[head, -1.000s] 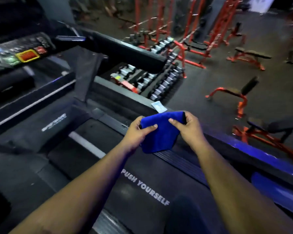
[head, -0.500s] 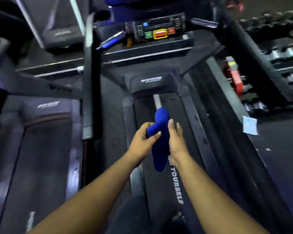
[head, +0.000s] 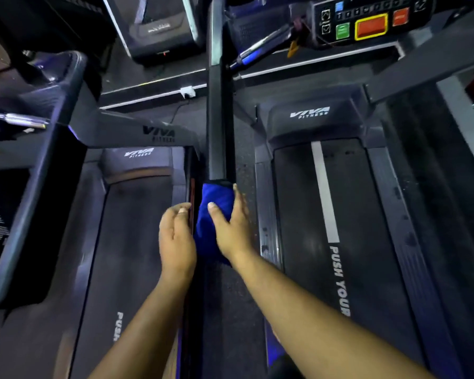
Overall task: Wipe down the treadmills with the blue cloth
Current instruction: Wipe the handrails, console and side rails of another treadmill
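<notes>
Both hands meet at the blue cloth: left hand beside its left edge, fingers loosely curled, holding nothing visible; right hand gripping it over the near end of the handrail. Right treadmill lies alongside, console far right.

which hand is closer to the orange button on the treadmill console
Right. The right hand grips the blue cloth on the handrail, below and left of the orange button; the left hand sits further left.
</notes>
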`<state>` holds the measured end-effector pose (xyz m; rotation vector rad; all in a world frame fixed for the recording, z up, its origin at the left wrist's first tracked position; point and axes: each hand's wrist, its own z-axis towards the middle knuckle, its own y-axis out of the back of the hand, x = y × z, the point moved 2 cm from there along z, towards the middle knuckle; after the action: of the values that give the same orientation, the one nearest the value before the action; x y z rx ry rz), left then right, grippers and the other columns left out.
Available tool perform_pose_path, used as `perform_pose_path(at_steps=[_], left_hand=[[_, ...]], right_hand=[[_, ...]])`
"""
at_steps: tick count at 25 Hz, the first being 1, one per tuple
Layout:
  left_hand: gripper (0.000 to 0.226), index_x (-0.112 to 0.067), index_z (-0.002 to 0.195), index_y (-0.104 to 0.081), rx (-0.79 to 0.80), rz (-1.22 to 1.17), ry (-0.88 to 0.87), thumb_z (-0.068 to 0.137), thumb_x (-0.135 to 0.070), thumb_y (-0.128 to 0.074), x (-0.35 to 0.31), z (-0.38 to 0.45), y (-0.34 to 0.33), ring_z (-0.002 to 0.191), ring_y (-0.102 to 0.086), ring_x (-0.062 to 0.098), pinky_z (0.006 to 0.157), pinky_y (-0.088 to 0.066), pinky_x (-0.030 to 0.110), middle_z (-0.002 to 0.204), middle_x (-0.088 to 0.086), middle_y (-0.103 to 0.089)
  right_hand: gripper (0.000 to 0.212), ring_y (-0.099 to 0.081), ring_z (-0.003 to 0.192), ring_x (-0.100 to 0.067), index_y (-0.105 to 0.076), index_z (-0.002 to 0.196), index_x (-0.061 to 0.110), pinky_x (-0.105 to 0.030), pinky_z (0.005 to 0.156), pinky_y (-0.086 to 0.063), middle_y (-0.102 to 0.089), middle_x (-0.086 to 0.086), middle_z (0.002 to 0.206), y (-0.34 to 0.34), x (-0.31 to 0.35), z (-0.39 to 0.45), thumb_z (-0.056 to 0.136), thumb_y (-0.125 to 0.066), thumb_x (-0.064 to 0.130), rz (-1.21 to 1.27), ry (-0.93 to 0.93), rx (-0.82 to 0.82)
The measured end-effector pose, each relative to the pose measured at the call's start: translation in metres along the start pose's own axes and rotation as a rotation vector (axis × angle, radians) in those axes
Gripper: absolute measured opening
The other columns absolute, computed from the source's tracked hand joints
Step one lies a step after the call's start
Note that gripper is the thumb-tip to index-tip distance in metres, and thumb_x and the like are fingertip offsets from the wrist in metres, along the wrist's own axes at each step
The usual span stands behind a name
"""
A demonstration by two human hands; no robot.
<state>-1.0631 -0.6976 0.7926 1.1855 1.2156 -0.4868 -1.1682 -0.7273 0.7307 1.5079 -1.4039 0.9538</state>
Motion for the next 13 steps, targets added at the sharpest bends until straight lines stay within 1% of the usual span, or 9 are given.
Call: perform_pose_path(at_steps=[2, 3, 5, 7, 9, 10, 11, 12, 13], left_hand=[[0.045, -0.023, 0.132, -0.057, 0.144, 0.044, 0.074, 0.093, -0.039, -0.041, 0.014, 0.026, -0.017, 0.123, -0.053, 0.007, 0.110, -0.042, 0.040, 0.133, -0.005, -0.057], [0.050, -0.022, 0.141, -0.049, 0.218, 0.019, 0.112, 0.094, -0.039, -0.042, 0.013, 0.034, -0.029, 0.130, -0.049, 0.009, 0.114, -0.038, 0.039, 0.142, -0.004, -0.051], [0.060, -0.021, 0.149, -0.039, 0.304, -0.063, 0.150, 0.093, -0.042, -0.040, 0.003, 0.046, -0.052, 0.137, -0.042, 0.010, 0.118, -0.033, 0.037, 0.152, -0.001, -0.043], [0.067, -0.021, 0.151, -0.035, 0.306, -0.094, 0.143, 0.089, -0.046, -0.037, -0.003, 0.060, -0.063, 0.142, -0.035, 0.007, 0.120, -0.026, 0.032, 0.157, -0.002, -0.037], [0.068, -0.022, 0.152, -0.033, 0.304, -0.101, 0.143, 0.090, -0.048, -0.036, -0.005, 0.071, -0.069, 0.144, -0.030, 0.004, 0.121, -0.022, 0.028, 0.159, -0.005, -0.033], [0.069, -0.024, 0.152, -0.033, 0.303, -0.098, 0.154, 0.089, -0.052, -0.038, -0.007, 0.074, -0.071, 0.144, -0.031, 0.004, 0.121, -0.022, 0.031, 0.159, -0.006, -0.033], [0.072, -0.025, 0.153, -0.032, 0.294, -0.096, 0.155, 0.087, -0.054, -0.040, -0.007, 0.080, -0.075, 0.144, -0.032, 0.005, 0.122, -0.024, 0.033, 0.159, -0.006, -0.034], [0.074, -0.025, 0.154, -0.029, 0.273, -0.062, 0.144, 0.087, -0.054, -0.040, -0.012, 0.089, -0.082, 0.144, -0.031, 0.004, 0.122, -0.024, 0.033, 0.160, -0.006, -0.032], [0.074, -0.024, 0.155, -0.025, 0.243, 0.007, 0.119, 0.088, -0.052, -0.039, -0.019, 0.099, -0.090, 0.145, -0.027, 0.003, 0.122, -0.023, 0.032, 0.162, -0.006, -0.028]], right_hand=[[0.071, -0.022, 0.148, -0.014, -0.021, 0.156, 0.027, -0.034, 0.122, -0.017, -0.023, -0.001, 0.163, 0.005, 0.005, 0.040, 0.096, -0.055, 0.044, 0.079, 0.056, 0.005], [0.069, -0.023, 0.148, -0.013, -0.023, 0.155, 0.025, -0.035, 0.123, -0.017, -0.024, 0.000, 0.162, 0.007, 0.004, 0.058, 0.096, -0.054, 0.045, 0.143, 0.055, 0.018], [0.072, -0.023, 0.148, -0.010, -0.027, 0.155, 0.025, -0.041, 0.124, -0.018, -0.027, 0.004, 0.161, 0.007, -0.006, 0.072, 0.094, -0.046, 0.057, 0.259, 0.046, -0.005], [0.079, -0.028, 0.147, -0.011, -0.031, 0.153, 0.025, -0.045, 0.121, -0.023, -0.033, 0.005, 0.159, -0.007, -0.030, 0.049, 0.090, -0.039, 0.073, 0.276, 0.025, -0.025], [0.081, -0.037, 0.143, -0.016, -0.039, 0.149, 0.022, -0.047, 0.118, -0.030, -0.043, 0.001, 0.154, -0.009, -0.040, 0.034, 0.089, -0.035, 0.077, 0.230, 0.033, 0.019], [0.081, -0.043, 0.139, -0.020, -0.047, 0.143, 0.018, -0.048, 0.115, -0.034, -0.049, -0.005, 0.149, -0.005, -0.036, 0.044, 0.088, -0.035, 0.077, 0.223, 0.025, 0.023], [0.081, -0.050, 0.133, -0.027, -0.054, 0.132, 0.011, -0.049, 0.111, -0.038, -0.054, -0.013, 0.142, -0.002, -0.023, 0.071, 0.087, -0.036, 0.076, 0.244, 0.006, -0.011], [0.082, -0.054, 0.127, -0.033, -0.057, 0.125, 0.006, -0.049, 0.107, -0.041, -0.058, -0.021, 0.135, 0.001, -0.003, 0.111, 0.085, -0.035, 0.075, 0.247, -0.001, -0.062], [0.085, -0.055, 0.125, -0.036, -0.056, 0.127, 0.002, -0.047, 0.106, -0.042, -0.057, -0.026, 0.133, 0.007, 0.028, 0.155, 0.084, -0.033, 0.072, 0.187, -0.022, -0.111]])
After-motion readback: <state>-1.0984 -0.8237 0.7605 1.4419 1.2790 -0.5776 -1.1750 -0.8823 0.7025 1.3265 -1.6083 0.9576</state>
